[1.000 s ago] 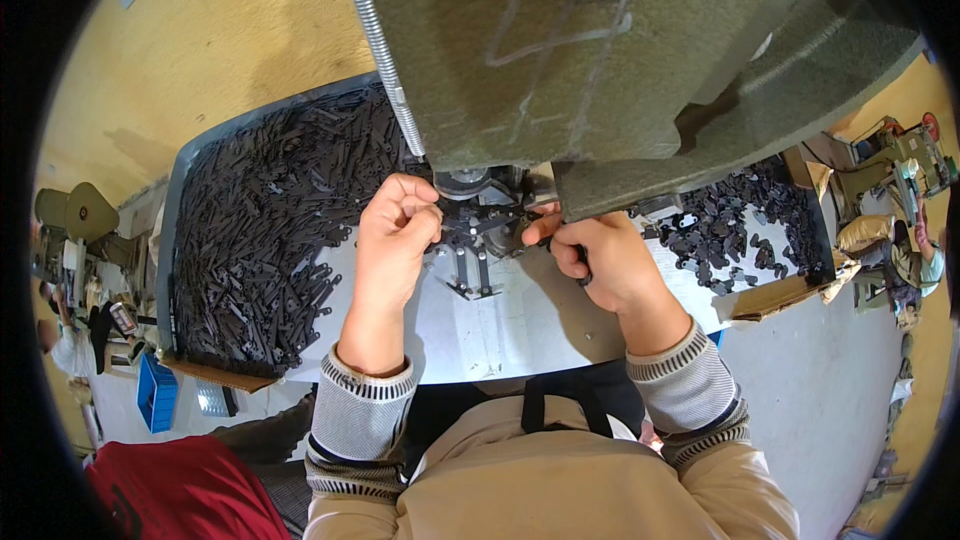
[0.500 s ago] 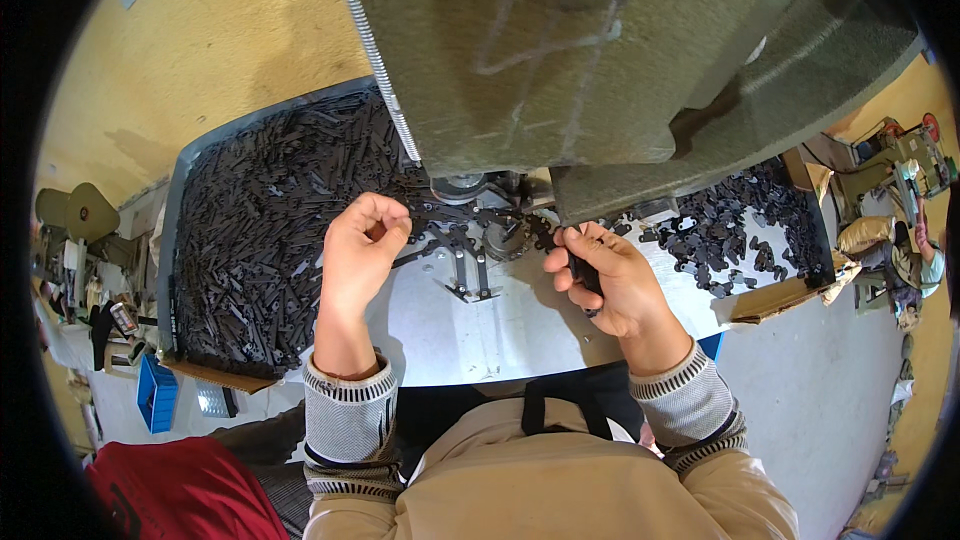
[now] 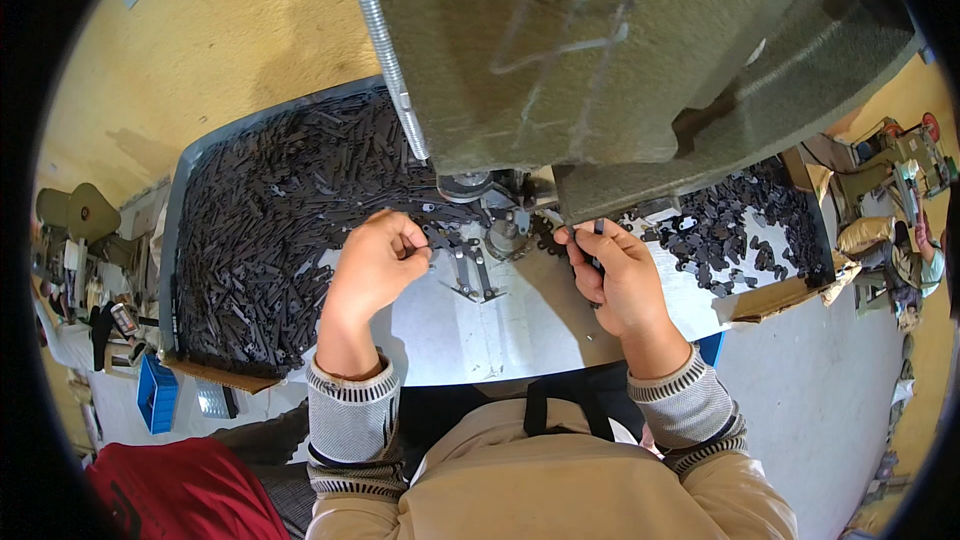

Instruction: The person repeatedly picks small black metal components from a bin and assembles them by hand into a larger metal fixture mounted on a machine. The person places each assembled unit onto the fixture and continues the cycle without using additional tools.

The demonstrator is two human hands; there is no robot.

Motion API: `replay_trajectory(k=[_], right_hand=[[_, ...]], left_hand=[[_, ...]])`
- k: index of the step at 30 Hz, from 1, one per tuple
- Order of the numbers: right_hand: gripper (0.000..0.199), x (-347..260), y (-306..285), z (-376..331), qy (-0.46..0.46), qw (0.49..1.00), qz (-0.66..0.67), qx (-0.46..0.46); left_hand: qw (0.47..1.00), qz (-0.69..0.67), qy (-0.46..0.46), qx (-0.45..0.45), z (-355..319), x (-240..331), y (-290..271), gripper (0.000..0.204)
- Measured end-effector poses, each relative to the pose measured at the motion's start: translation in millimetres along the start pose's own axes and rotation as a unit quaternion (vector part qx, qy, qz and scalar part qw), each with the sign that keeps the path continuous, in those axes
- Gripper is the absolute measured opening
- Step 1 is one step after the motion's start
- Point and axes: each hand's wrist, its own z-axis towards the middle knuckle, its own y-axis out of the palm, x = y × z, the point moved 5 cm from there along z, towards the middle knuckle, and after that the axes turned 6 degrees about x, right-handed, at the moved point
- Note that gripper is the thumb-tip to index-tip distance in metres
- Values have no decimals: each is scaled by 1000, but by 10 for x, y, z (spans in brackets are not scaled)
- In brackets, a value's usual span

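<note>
My left hand (image 3: pixel 375 265) is closed in a pinch at the right edge of a heap of long flat black metal strips (image 3: pixel 270 200). Whatever its fingertips hold, if anything, is hidden. Across the worktable my right hand (image 3: pixel 625 280) has its fingers curled round small flat black metal pieces (image 3: pixel 598 252), one of which sticks up by the thumb. Between the hands stands a round metal post (image 3: pixel 508 238) under the machine's head. To its left lies a black jointed linkage (image 3: pixel 485 275), two arms pointing toward me.
A large green machine body (image 3: pixel 520 60) hangs over the worktable (image 3: pixel 480 340). Short black plates (image 3: pixel 740 230) are heaped at the right, beside a cardboard edge (image 3: pixel 775 302). At the lower left are a blue crate (image 3: pixel 157 393) and red cloth (image 3: pixel 185 490).
My left hand has moved right, toward the linkage and post. My right hand has turned slightly, its fingers shifting around the black pieces. The view has shifted a little.
</note>
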Motion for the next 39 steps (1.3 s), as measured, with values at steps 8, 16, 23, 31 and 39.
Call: replay_trajectory(k=[8,16,23,31,39], right_hand=[[13,-38,20,1,-24,998,-51,-5],[19,-56,63,2,-46,994,-93,-21],[22,-17,59,20,-26,995,-94,-17],[25,-1,130,129,-68,981,-179,-41],[26,83,266,291,-77,950,-301,-21]], left_hand=[[959,-274,60,28,17,113,-55,9],[976,-214,-18,22,62,300,201,16],[939,-334,-59,-62,63,433,501,18],[911,-381,-133,-84,134,340,581,21],[942,-307,-127,-43,114,283,539,13]])
